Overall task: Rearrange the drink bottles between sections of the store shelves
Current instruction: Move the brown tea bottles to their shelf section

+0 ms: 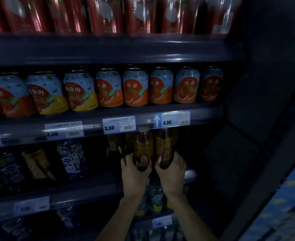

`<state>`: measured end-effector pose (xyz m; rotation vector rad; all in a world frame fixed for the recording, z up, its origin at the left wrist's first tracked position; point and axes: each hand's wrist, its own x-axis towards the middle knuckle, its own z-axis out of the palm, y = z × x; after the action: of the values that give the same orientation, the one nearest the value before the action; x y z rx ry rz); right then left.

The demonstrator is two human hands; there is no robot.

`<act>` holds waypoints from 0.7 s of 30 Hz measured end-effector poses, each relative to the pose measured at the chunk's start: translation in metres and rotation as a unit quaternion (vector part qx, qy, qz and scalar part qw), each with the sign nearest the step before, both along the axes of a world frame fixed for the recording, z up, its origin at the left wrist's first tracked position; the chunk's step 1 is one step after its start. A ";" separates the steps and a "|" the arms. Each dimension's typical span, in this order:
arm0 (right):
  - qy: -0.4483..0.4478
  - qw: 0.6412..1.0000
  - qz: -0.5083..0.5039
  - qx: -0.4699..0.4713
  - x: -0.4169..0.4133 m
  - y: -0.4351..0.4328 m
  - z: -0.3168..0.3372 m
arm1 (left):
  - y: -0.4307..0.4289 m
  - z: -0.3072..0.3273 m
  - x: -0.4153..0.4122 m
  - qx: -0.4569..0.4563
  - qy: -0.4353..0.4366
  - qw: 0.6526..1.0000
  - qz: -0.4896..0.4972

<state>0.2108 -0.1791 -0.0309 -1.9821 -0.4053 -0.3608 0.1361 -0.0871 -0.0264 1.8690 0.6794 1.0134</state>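
Observation:
Two amber drink bottles with gold labels stand side by side on the third shelf down. My left hand (134, 173) is wrapped around the base of the left bottle (142, 148). My right hand (172, 171) grips the base of the right bottle (164, 146). Both bottles are upright, their caps hidden behind the price rail (91, 129). More amber bottles (112, 145) stand just behind and to the left of them. A blue-labelled bottle (73, 157) stands further left on the same shelf.
A row of orange and yellow juice cans (108, 87) fills the shelf above. Red cans (108, 14) line the top shelf. Dark bottles (9, 169) sit at the far left. The shelf space right of my hands is dark. Lower shelves hold small bottles (156, 199).

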 end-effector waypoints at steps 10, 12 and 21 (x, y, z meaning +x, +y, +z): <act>0.021 1.000 -0.003 0.016 0.029 -0.041 0.004 | -0.036 -0.003 0.034 0.010 -0.006 1.000 -0.023; 0.024 0.999 -0.006 0.026 0.033 -0.046 0.005 | -0.040 -0.002 0.039 0.017 0.004 1.000 -0.019; 0.029 0.999 0.007 0.034 0.045 -0.058 0.006 | -0.051 -0.003 0.053 0.023 0.002 0.999 -0.025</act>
<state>0.2553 -0.2367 -0.0254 -1.9173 -0.3637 -0.3035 0.1893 -0.1385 -0.0291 1.9200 0.6130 0.9999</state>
